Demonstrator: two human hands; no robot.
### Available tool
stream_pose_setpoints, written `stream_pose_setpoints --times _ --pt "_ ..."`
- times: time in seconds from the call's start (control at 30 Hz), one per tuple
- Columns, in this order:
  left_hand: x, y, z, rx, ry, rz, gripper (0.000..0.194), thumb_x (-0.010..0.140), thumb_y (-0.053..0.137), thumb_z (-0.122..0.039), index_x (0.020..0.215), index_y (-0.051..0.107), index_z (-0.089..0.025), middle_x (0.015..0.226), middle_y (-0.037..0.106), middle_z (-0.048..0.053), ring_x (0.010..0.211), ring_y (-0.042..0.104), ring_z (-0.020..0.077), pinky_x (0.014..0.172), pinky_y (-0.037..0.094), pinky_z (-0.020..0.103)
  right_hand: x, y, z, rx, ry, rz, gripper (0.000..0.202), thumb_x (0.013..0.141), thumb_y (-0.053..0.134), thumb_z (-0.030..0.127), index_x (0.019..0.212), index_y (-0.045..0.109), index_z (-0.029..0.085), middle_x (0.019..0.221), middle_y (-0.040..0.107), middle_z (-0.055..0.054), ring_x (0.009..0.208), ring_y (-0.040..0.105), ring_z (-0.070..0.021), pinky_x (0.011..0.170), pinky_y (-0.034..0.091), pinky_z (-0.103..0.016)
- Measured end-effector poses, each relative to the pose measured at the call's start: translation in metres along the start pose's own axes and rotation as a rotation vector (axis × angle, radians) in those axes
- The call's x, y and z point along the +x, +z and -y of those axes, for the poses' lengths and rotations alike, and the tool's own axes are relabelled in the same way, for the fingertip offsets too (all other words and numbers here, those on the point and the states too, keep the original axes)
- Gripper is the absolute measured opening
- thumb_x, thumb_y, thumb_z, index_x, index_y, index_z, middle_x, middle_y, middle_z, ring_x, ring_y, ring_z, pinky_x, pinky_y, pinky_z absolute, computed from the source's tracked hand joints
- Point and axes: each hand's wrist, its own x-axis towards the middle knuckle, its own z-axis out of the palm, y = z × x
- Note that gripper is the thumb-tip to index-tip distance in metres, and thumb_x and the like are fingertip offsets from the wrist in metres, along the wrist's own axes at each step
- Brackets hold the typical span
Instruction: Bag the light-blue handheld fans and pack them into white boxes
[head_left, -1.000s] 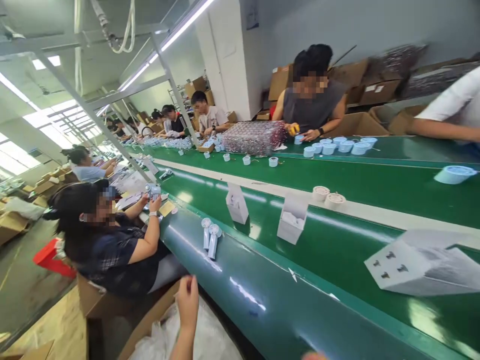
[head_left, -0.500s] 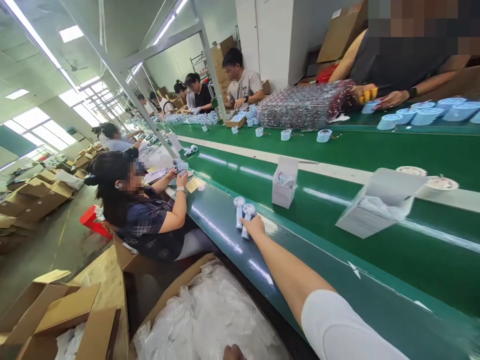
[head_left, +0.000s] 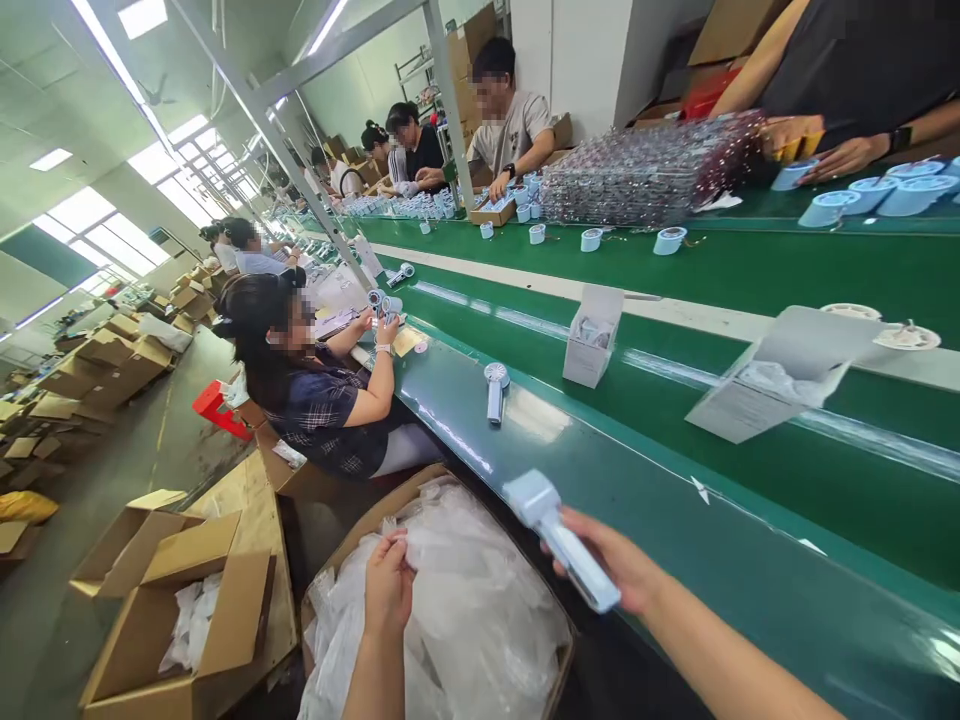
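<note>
My right hand (head_left: 607,560) is wrapped round the handle of a light blue handheld fan (head_left: 566,545), held tilted over the near edge of the bench. My left hand (head_left: 389,582) is closed in a pinch on a thin clear plastic bag (head_left: 427,550), above a large carton (head_left: 561,690) full of such bags. A second handheld fan (head_left: 495,392) lies on the green bench top (head_left: 600,455), beyond my right hand.
Two open white boxes (head_left: 592,340) with plastic-wrapped contents stand on the green conveyor (head_left: 660,345). A co-worker (head_left: 322,390) sits at the left, holding a fan. Open cardboard cartons (head_left: 180,640) stand on the lower left. Blue fan housings (head_left: 670,240) line the far side.
My right hand has lifted one of the two fans off the bench and drawn it back towards me. My left hand has risen into view, pinching a plastic bag.
</note>
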Motion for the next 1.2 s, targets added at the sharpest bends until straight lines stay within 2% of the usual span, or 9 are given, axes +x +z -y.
stream_pose_setpoints --times 0.17,0.4,0.53,0.67,0.73,0.87,0.93,1.0,1.2 --pt "-0.041 0.031 -0.014 -0.341 -0.129 0.098 0.021 0.064 0.065 -0.011 0.083 0.059 -0.017 0.075 0.068 0.002 0.064 0.065 0.012 0.06 0.053 0.023 -0.059 0.002 -0.046 0.296 0.196 0.235 0.045 0.067 0.073 0.036 0.105 0.057 0.019 0.09 0.069 -0.007 0.096 0.067 -0.0276 0.056 0.056 -0.024" --pt "-0.118 0.049 0.023 -0.195 -0.31 0.275 0.024 0.064 0.062 -0.007 0.084 0.058 -0.018 0.073 0.065 -0.001 0.055 0.059 0.0085 0.051 0.043 0.018 -0.113 -0.002 -0.025 0.342 -0.159 0.129 0.04 0.068 0.071 0.037 0.102 0.058 0.019 0.106 0.067 -0.011 0.1 0.064 -0.0236 0.067 0.056 -0.027" --pt "-0.138 0.036 0.041 0.277 -0.22 0.303 0.019 0.055 0.072 -0.014 0.068 0.059 -0.014 0.061 0.061 0.002 0.055 0.058 0.0147 0.054 0.041 0.025 -0.152 -0.015 -0.008 0.037 -0.417 0.179 0.038 0.07 0.073 0.043 0.098 0.06 0.02 0.082 0.064 -0.003 0.067 0.061 -0.0149 0.064 0.053 -0.027" --pt "-0.146 0.054 0.0 0.286 0.115 0.236 0.029 0.067 0.069 -0.042 0.082 0.063 -0.018 0.087 0.068 0.005 0.088 0.061 0.0186 0.075 0.044 0.027 -0.205 -0.023 0.006 -0.606 -0.512 0.384 0.025 0.07 0.073 0.033 0.088 0.063 0.017 0.086 0.063 -0.002 0.075 0.056 -0.0141 0.068 0.046 -0.025" --pt "-0.159 0.078 -0.031 0.365 0.302 0.457 0.039 0.074 0.062 -0.05 0.096 0.066 -0.019 0.103 0.068 0.007 0.098 0.06 0.0201 0.081 0.044 0.028 -0.227 -0.022 0.011 -0.885 -0.466 0.477 0.024 0.068 0.07 0.024 0.091 0.066 0.016 0.092 0.064 -0.003 0.077 0.056 -0.0149 0.068 0.044 -0.024" --pt "-0.197 0.118 -0.064 1.061 0.247 1.314 0.033 0.064 0.075 -0.04 0.09 0.073 -0.02 0.083 0.072 0.002 0.075 0.061 0.0178 0.07 0.044 0.026 -0.252 -0.021 0.015 -1.123 -0.458 0.487 0.03 0.064 0.066 0.018 0.094 0.068 0.017 0.088 0.065 -0.001 0.071 0.055 -0.0133 0.063 0.042 -0.022" --pt "-0.213 0.125 -0.062 1.24 0.242 1.478 0.025 0.066 0.073 -0.035 0.086 0.074 -0.02 0.072 0.07 -0.001 0.066 0.058 0.015 0.065 0.042 0.024 -0.261 -0.024 0.017 -1.135 -0.488 0.444 0.029 0.066 0.064 0.019 0.095 0.068 0.017 0.083 0.064 0.0 0.067 0.053 -0.012 0.06 0.041 -0.021" --pt "-0.223 0.125 -0.053 1.255 0.258 1.406 0.018 0.07 0.067 -0.033 0.079 0.073 -0.018 0.065 0.066 -0.002 0.062 0.054 0.0131 0.063 0.04 0.024 -0.271 -0.03 0.021 -1.138 -0.542 0.418 0.029 0.067 0.064 0.019 0.096 0.068 0.017 0.09 0.064 -0.002 0.074 0.057 -0.0149 0.067 0.044 -0.023" --pt "-0.243 0.127 -0.011 1.044 0.436 0.695 0.021 0.062 0.068 -0.025 0.06 0.048 -0.018 0.055 0.044 -0.008 0.055 0.042 0.0096 0.054 0.032 0.022 -0.305 -0.05 0.004 -0.847 -0.574 0.152 0.024 0.074 0.066 0.035 0.093 0.066 0.019 0.124 0.052 -0.011 0.109 0.053 -0.0259 0.087 0.046 -0.034"
